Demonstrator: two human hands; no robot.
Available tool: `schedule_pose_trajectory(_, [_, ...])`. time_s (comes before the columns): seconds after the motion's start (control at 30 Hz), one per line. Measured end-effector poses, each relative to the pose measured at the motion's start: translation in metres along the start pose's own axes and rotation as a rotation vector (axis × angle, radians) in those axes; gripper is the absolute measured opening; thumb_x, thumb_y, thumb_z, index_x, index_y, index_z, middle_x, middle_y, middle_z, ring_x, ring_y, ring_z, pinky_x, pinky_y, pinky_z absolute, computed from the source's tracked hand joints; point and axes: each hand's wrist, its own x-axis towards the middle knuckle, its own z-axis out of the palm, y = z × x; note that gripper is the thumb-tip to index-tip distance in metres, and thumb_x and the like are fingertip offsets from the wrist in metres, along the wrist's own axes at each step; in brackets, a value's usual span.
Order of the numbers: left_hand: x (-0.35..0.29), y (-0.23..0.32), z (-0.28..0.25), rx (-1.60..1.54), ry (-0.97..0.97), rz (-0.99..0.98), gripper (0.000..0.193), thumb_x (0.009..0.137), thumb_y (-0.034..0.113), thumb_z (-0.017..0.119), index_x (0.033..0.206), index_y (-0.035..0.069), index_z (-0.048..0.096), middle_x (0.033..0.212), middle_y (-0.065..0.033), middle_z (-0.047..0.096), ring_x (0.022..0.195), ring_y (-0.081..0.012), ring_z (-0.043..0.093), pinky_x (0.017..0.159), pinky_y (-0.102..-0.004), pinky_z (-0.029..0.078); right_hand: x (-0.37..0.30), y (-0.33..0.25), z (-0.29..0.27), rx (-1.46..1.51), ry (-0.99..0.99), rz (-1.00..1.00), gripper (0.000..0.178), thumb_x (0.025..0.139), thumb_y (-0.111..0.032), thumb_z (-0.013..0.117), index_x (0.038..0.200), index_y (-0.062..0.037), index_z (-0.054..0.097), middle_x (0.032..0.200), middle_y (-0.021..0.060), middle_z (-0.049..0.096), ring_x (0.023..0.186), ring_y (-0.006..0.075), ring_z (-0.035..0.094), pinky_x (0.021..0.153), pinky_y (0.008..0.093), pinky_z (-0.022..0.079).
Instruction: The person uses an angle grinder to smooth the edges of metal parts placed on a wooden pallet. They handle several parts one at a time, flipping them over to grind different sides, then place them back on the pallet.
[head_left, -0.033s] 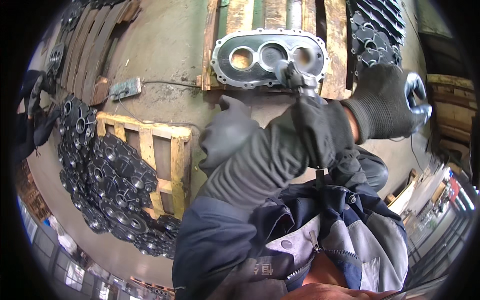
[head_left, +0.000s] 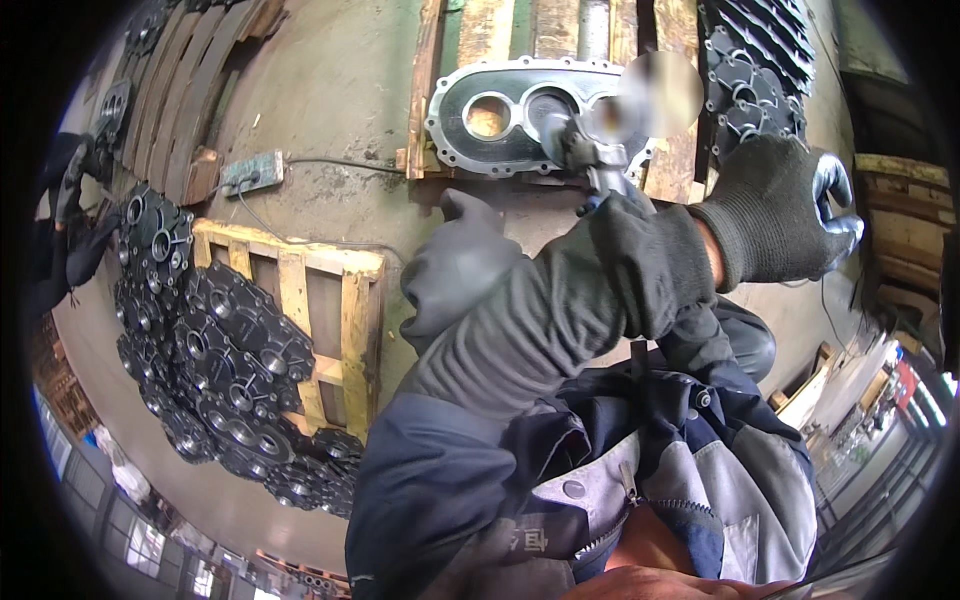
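A small angle grinder [head_left: 597, 158], its disc blurred, is over the lower right part of a black oblong cover casting [head_left: 465, 155] with three round openings and a bright bolt-holed rim. My left forearm crosses in front of me. At its end, my gloved left hand [head_left: 775, 210] is off to the right of the casting, fingers curved and apart, nothing visible in them. My right arm passes beneath the left sleeve toward the grinder's dark rear end. My right hand is hidden there, and its grip cannot be seen. A blurred round patch covers the casting's upper right edge.
The casting rests on a wooden pallet [head_left: 425, 90]. More black castings lie stacked at left [head_left: 225, 350] and upper right [head_left: 750, 90]. Another pallet [head_left: 355, 330] is at left, near a power strip [head_left: 252, 172] with a cable across the floor. A person's dark sleeve shows far left.
The grinder's head has shifted slightly left over the casting. The blurred patch now lies farther right and higher. My left hand has hardly moved.
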Motion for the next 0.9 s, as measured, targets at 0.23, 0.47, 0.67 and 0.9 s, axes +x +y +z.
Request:
schedule_pose_trajectory(0.23, [0.011, -0.006, -0.017, -0.031, -0.060, -0.132, 0.036, 0.086, 0.040, 0.078, 0.104, 0.010, 0.081, 0.089, -0.0167, 0.078, 0.089, -0.0327, 0.077, 0.089, -0.0458, 0.059, 0.112, -0.024, 0.087, -0.373, -0.275, -0.015, 0.062, 0.092, -0.023, 0.085, 0.138, 0.0053, 0.054, 0.101, 0.0115, 0.070, 0.079, 0.0172, 0.073, 0.066, 0.0342, 0.062])
schedule_pose_trajectory(0.47, [0.014, -0.012, -0.016, 0.000, -0.055, -0.096, 0.035, 0.085, 0.038, 0.079, 0.100, 0.007, 0.080, 0.085, -0.0145, 0.078, 0.083, -0.0324, 0.077, 0.083, -0.0449, 0.061, 0.129, -0.035, 0.147, -1.055, -0.263, -0.129, 0.081, 0.080, -0.047, 0.084, 0.135, 0.0059, 0.058, 0.112, 0.0259, 0.074, 0.103, 0.0362, 0.075, 0.092, 0.0447, 0.058])
schedule_pose_trajectory(0.67, [-0.005, -0.008, -0.007, 0.012, -0.062, -0.048, 0.034, 0.084, 0.038, 0.078, 0.096, 0.006, 0.079, 0.084, -0.0203, 0.076, 0.080, -0.0356, 0.076, 0.080, -0.0477, 0.061, 0.092, -0.029, 0.138, -1.286, -0.313, -0.138, 0.086, 0.081, -0.059, 0.080, 0.135, 0.0019, 0.054, 0.114, 0.0300, 0.073, 0.110, 0.0458, 0.071, 0.096, 0.0495, 0.055])
schedule_pose_trajectory(0.9, [-0.070, -0.007, -0.001, 0.243, -0.423, -0.076, 0.036, 0.086, 0.041, 0.075, 0.100, 0.008, 0.070, 0.078, -0.0148, 0.073, 0.071, -0.0381, 0.072, 0.069, -0.0512, 0.056, 0.056, -0.013, 0.119, -1.403, -0.246, -0.133, 0.070, 0.082, -0.036, 0.082, 0.132, -0.0004, 0.049, 0.107, 0.0257, 0.074, 0.102, 0.0445, 0.072, 0.089, 0.0528, 0.057])
